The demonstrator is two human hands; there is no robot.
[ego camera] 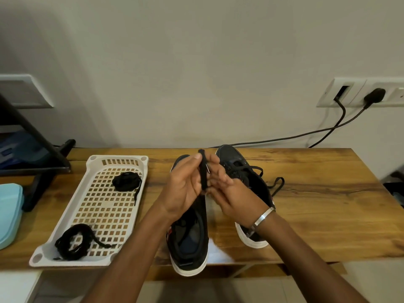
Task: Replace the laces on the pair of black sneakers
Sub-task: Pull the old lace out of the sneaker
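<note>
Black lace (203, 171), bunched, is pinched between your left hand (185, 189) and right hand (231, 197). Left sneaker (190, 237) looks unlaced; right sneaker (242, 171) still wears its lace, so most threading remains.

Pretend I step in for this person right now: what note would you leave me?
Left hand and right hand: both pinch a bunched black lace above the shoes.
Left sneaker: shows no lace.
Right sneaker: still laced, ends loose on the table.
White tray: holds two coiled black laces.
Left to do: lace the left sneaker, then swap the right one's lace.
</note>
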